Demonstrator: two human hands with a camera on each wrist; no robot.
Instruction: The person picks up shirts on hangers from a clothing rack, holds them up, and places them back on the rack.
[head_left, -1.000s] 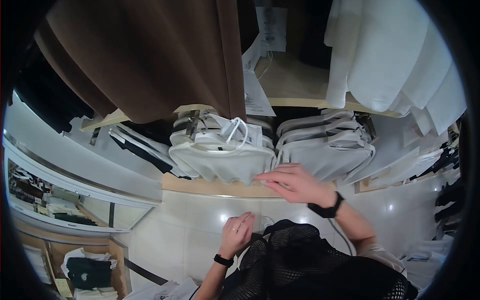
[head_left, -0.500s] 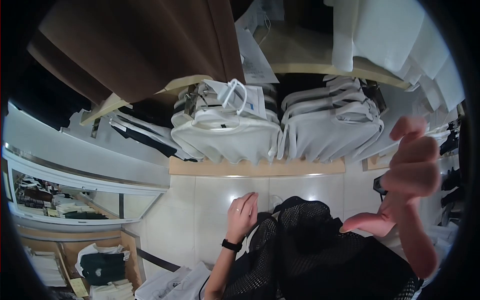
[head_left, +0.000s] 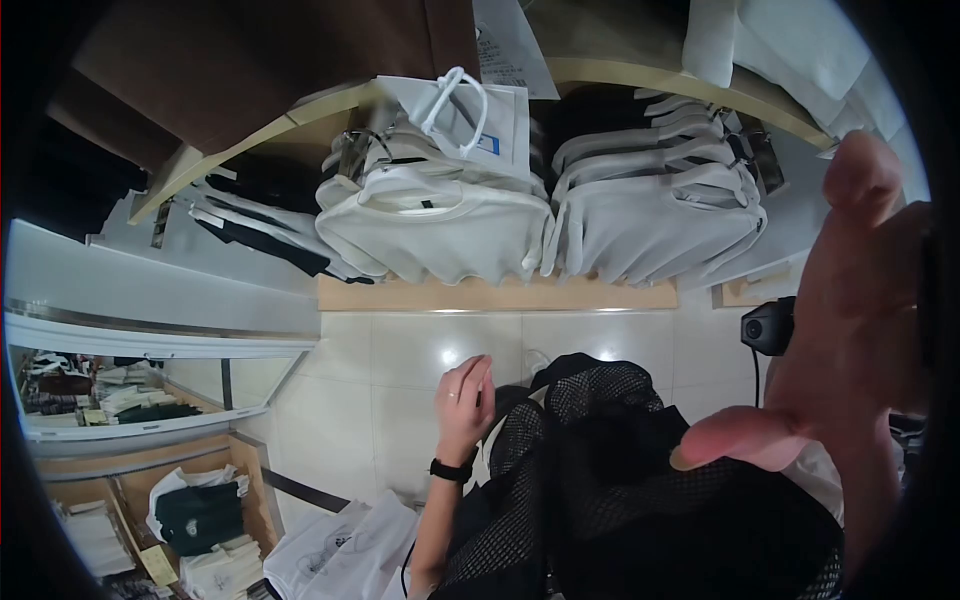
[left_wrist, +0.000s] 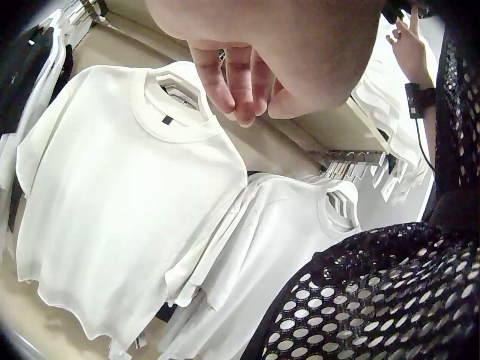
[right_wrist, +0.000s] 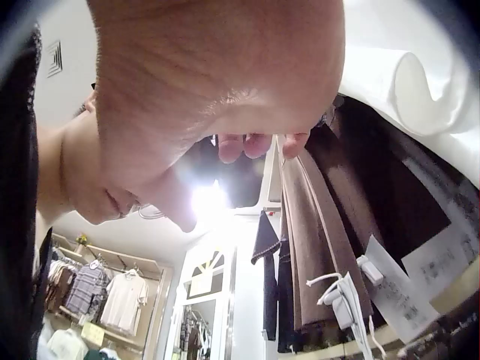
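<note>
My left hand [head_left: 466, 402] hangs low before the rack, its fingers loosely bent and holding nothing. In the left wrist view those fingers [left_wrist: 238, 79] overlap the collar side of a white T-shirt [left_wrist: 112, 195] on a hanger. My right hand [head_left: 850, 320] is raised close to the head camera at the right, thumb stretched out to the left, other fingers partly cut off. The left wrist view shows the right hand [left_wrist: 409, 52] up beside a black item, fingers spread. Several white shirts [head_left: 650, 230] hang beside the front T-shirt [head_left: 430, 230].
A wooden shelf edge [head_left: 620, 72] runs above the rack, with brown garments [head_left: 250, 60] over it at left. A white tag [head_left: 515, 130] with a cord hangs over the collar. Folded clothes [head_left: 205, 515] lie lower left, near a white bag [head_left: 340, 550].
My right hand has left the hem of the front white T-shirt and risen to the right, up close to the head camera. The view has tilted downward. My left hand stays loosely bent.
</note>
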